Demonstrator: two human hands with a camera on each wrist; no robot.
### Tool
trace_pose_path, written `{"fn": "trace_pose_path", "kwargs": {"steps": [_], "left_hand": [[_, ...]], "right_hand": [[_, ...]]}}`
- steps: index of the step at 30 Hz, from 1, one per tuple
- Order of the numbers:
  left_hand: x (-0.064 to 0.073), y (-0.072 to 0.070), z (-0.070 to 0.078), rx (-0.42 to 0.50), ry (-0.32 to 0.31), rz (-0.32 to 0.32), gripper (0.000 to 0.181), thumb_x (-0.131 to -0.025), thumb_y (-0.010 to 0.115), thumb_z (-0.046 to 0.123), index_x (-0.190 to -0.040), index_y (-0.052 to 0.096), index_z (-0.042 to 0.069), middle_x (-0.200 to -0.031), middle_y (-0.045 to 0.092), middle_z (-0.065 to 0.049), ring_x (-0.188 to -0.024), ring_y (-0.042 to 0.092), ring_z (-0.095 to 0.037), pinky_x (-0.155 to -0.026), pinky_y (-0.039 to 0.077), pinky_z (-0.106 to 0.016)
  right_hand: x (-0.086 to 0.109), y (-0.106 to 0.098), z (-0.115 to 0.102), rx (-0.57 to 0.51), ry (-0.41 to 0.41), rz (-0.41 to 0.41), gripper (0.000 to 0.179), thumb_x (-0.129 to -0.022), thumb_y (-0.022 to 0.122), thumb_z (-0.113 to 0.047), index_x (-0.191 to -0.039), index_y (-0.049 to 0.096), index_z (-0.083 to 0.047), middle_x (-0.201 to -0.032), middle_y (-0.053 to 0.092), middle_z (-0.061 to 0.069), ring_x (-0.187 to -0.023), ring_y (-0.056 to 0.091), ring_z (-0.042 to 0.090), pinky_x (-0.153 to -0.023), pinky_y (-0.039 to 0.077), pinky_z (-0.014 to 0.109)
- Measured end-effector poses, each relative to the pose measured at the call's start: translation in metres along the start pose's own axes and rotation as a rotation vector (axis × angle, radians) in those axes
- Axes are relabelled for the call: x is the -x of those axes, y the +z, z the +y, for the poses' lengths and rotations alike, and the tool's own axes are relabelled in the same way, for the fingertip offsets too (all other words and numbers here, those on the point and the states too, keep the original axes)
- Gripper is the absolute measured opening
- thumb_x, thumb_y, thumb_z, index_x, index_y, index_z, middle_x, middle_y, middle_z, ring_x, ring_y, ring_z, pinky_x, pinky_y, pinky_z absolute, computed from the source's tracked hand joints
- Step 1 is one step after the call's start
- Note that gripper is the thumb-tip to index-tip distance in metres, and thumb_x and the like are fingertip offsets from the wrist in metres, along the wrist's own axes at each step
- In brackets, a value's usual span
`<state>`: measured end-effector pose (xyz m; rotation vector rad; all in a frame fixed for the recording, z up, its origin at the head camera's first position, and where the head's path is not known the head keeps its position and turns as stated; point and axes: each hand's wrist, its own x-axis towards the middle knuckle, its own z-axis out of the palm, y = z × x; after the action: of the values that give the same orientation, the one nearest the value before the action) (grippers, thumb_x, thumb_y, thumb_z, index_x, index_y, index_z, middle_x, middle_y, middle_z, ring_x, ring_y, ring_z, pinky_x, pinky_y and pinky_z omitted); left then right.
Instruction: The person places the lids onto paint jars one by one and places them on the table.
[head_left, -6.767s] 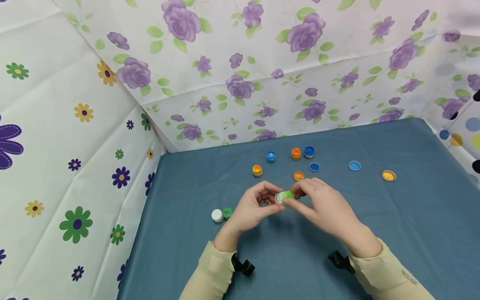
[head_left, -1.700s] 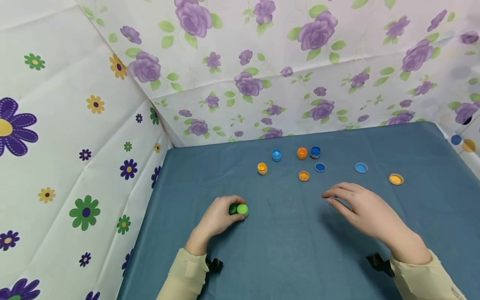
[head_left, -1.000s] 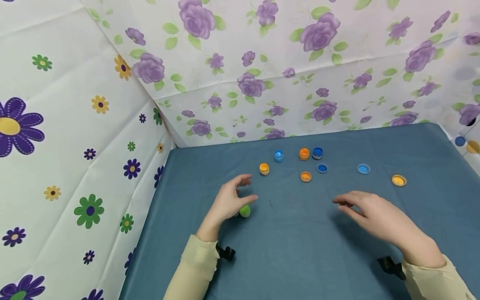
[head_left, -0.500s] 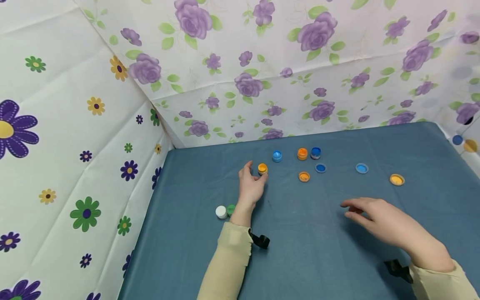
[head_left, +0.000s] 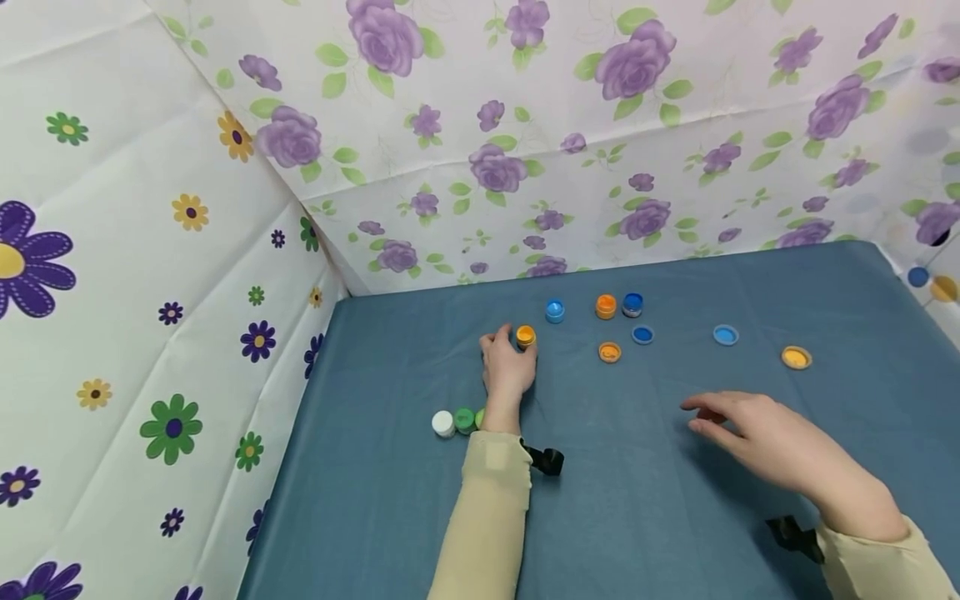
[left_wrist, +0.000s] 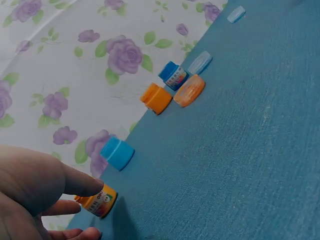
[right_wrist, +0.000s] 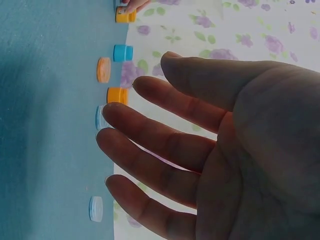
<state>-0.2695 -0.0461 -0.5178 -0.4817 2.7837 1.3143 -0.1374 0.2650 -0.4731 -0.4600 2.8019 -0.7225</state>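
Floral sheets [head_left: 487,167] hang behind and to the left of the blue-covered worktop [head_left: 615,500] in the head view. At the yellow jar [head_left: 526,335], the left hand [head_left: 508,367] has its thumb and fingers on either side. Beyond stand the light blue jar [head_left: 554,311], orange jar [head_left: 606,306] and dark blue jar [head_left: 632,304], uncapped. Near the left wrist sit a white jar [head_left: 443,423] and a green jar [head_left: 464,420], side by side. Well to the right, the right hand [head_left: 765,433] hovers above the worktop, holding nothing.

From the left wrist, the yellow jar stands upright on the worktop, a fingertip overlapping its label; whether the hand grips it, I cannot tell.

From the right wrist, the right hand's fingers spread loosely, with an orange lid [right_wrist: 103,70] lying beyond them.
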Motion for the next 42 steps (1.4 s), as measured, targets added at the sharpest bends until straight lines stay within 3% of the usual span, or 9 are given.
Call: {"fn": "trace_pose_path", "kwargs": {"steps": [11,17,19,22,27,31,36,39,42], "left_hand": [[-0.005,0.007,0.004,-0.044,-0.014,0.038,0.042,-0.103,0.077,0.031,-0.142,0.067,0.018,-0.15,0.045,-0.015,-0.125,0.061,-0.036,-0.104,0.049,-0.057],[-0.006,0.01,0.001,-0.037,0.017,0.07,0.037,-0.101,0.079,0.03,-0.134,0.07,0.016,-0.14,0.055,-0.012,-0.12,0.062,-0.033,-0.102,0.05,-0.054],[-0.004,0.009,-0.002,0.008,0.052,0.081,0.036,-0.101,0.079,0.029,-0.132,0.07,0.014,-0.133,0.062,-0.011,-0.113,0.065,-0.031,-0.099,0.054,-0.05],[-0.001,0.004,-0.004,0.147,0.17,0.09,0.033,-0.101,0.078,0.024,-0.129,0.068,0.009,-0.121,0.069,-0.01,-0.101,0.069,-0.027,-0.09,0.059,-0.043],[0.014,-0.021,0.0,0.392,0.374,0.026,0.036,-0.101,0.078,0.022,-0.132,0.068,0.008,-0.117,0.068,-0.008,-0.092,0.065,-0.02,-0.081,0.058,-0.032],[0.03,-0.049,0.002,0.557,0.475,-0.103,0.039,-0.104,0.076,0.023,-0.14,0.068,0.008,-0.117,0.063,-0.006,-0.095,0.059,-0.019,-0.084,0.053,-0.028],[0.045,-0.077,-0.002,0.768,0.581,-0.446,0.049,-0.109,0.067,0.031,-0.148,0.06,0.002,-0.107,0.065,-0.007,-0.095,0.064,-0.02,-0.091,0.056,-0.03],[0.052,-0.087,-0.005,0.847,0.611,-0.613,0.056,-0.104,0.071,0.043,-0.144,0.059,0.005,-0.102,0.067,-0.006,-0.092,0.067,-0.02,-0.091,0.057,-0.031],[0.056,-0.092,-0.006,0.915,0.633,-0.702,0.052,-0.098,0.077,0.049,-0.132,0.06,0.013,-0.103,0.068,-0.002,-0.092,0.069,-0.018,-0.091,0.057,-0.031]], "right_hand": [[0.001,-0.003,0.0,-0.008,-0.011,-0.003,0.031,-0.107,0.07,-0.027,-0.133,0.074,-0.011,-0.117,0.074,-0.001,-0.104,0.07,0.022,-0.083,0.06,0.047],[0.001,-0.003,0.001,-0.003,-0.015,0.003,0.032,-0.106,0.071,-0.028,-0.133,0.074,-0.011,-0.117,0.074,-0.001,-0.103,0.071,0.022,-0.083,0.06,0.047],[0.002,-0.004,0.003,-0.01,-0.008,-0.003,0.032,-0.107,0.07,-0.028,-0.134,0.074,-0.011,-0.118,0.074,0.0,-0.104,0.071,0.022,-0.083,0.06,0.047],[0.003,-0.006,0.009,-0.029,0.01,-0.016,0.034,-0.107,0.069,-0.028,-0.136,0.073,-0.009,-0.119,0.075,0.002,-0.103,0.071,0.022,-0.082,0.06,0.047],[0.004,-0.014,0.028,-0.054,0.063,-0.015,0.039,-0.109,0.066,-0.03,-0.139,0.07,-0.005,-0.118,0.075,0.006,-0.1,0.071,0.023,-0.079,0.059,0.047],[0.004,-0.027,0.053,-0.039,0.166,0.058,0.048,-0.113,0.058,-0.036,-0.145,0.062,0.001,-0.123,0.071,0.025,-0.105,0.069,0.041,-0.078,0.056,0.056],[-0.002,-0.036,0.092,0.006,0.349,0.202,0.057,-0.114,0.055,-0.03,-0.152,0.045,0.011,-0.138,0.045,0.047,-0.115,0.053,0.062,-0.082,0.047,0.071],[-0.006,-0.036,0.113,0.008,0.387,0.2,0.063,-0.112,0.058,-0.027,-0.157,0.036,0.012,-0.141,0.032,0.052,-0.123,0.04,0.069,-0.089,0.04,0.079],[-0.009,-0.032,0.128,0.005,0.378,0.171,0.069,-0.111,0.059,-0.028,-0.161,0.029,0.01,-0.143,0.027,0.055,-0.126,0.032,0.072,-0.093,0.034,0.083]]}}
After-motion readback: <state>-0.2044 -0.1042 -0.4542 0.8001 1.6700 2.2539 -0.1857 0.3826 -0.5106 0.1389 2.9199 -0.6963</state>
